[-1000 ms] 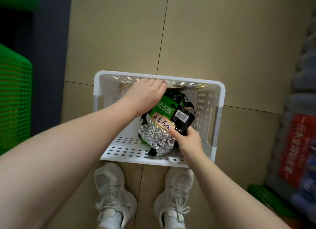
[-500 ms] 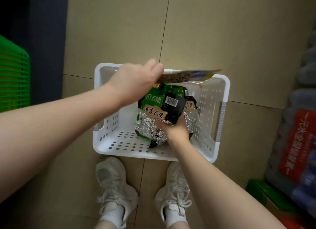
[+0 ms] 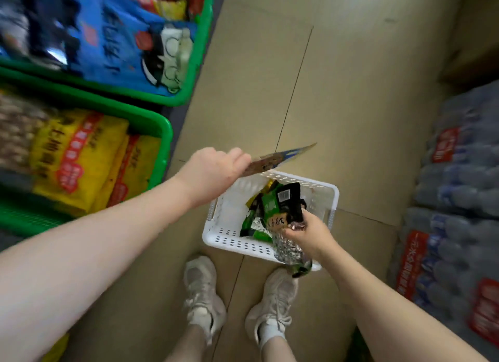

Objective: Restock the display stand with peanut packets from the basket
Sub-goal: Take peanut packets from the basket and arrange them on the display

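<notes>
A white perforated basket [image 3: 235, 243] stands on the floor just ahead of my feet. My right hand [image 3: 305, 230] grips a bunch of green, black and silver-foil peanut packets [image 3: 280, 207], lifted partly above the basket's near right corner. My left hand [image 3: 216, 170] holds a flat brown and blue packet [image 3: 280, 157] edge-on above the basket's far rim. The display stand on the left has green trays [image 3: 162, 135]; the nearer one holds yellow packets [image 3: 78, 156], the farther one blue packets [image 3: 113, 40].
Shrink-wrapped packs of water bottles [image 3: 459, 199] with red labels are stacked along the right. Tan floor tiles [image 3: 337, 91] stretch ahead between stand and bottles. My two pale sneakers [image 3: 205, 297] stand just below the basket.
The view has swung up and left, so the stand's green trays now show. My left hand has lifted its flat packet toward the stand. My right hand has raised the bunch of packets.
</notes>
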Action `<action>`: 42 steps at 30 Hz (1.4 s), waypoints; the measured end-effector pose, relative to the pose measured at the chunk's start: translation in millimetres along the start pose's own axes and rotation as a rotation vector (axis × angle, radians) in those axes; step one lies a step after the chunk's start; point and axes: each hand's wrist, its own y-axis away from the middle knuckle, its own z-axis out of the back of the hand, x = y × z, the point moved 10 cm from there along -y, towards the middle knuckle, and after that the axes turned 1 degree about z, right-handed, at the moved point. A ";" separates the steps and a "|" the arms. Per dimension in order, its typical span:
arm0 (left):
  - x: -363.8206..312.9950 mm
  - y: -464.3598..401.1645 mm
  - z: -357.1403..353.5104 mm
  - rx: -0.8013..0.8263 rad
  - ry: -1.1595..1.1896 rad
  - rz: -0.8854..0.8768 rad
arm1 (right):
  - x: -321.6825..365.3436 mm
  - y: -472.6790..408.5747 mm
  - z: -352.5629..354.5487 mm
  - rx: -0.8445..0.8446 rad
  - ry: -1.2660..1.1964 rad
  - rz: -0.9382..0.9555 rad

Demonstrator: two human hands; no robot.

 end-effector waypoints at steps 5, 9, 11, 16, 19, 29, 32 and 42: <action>13.9 68.9 132.6 -0.005 -0.039 0.106 | 105.4 117.8 48.9 0.079 0.299 0.118; 30.0 147.0 267.3 -0.130 -0.070 0.361 | 202.5 213.9 85.2 -0.009 0.526 0.299; 36.1 196.2 327.7 -0.216 -0.098 0.523 | 252.2 262.7 95.9 -0.057 0.530 0.441; 16.2 326.6 434.4 -0.326 -0.214 0.872 | 357.5 383.5 80.6 -0.069 0.526 0.819; -4.6 401.2 488.0 -0.326 -0.307 1.056 | 408.0 456.9 43.1 -0.041 0.633 1.030; -108.4 652.0 667.7 -0.652 -0.733 1.558 | 537.3 731.5 -83.6 0.061 0.401 1.554; -120.1 718.3 690.7 -0.679 -0.820 1.630 | 568.3 782.0 -121.0 0.122 0.268 1.579; -76.8 902.0 683.6 -0.607 -0.793 1.665 | 672.7 836.5 -259.0 0.000 0.139 1.543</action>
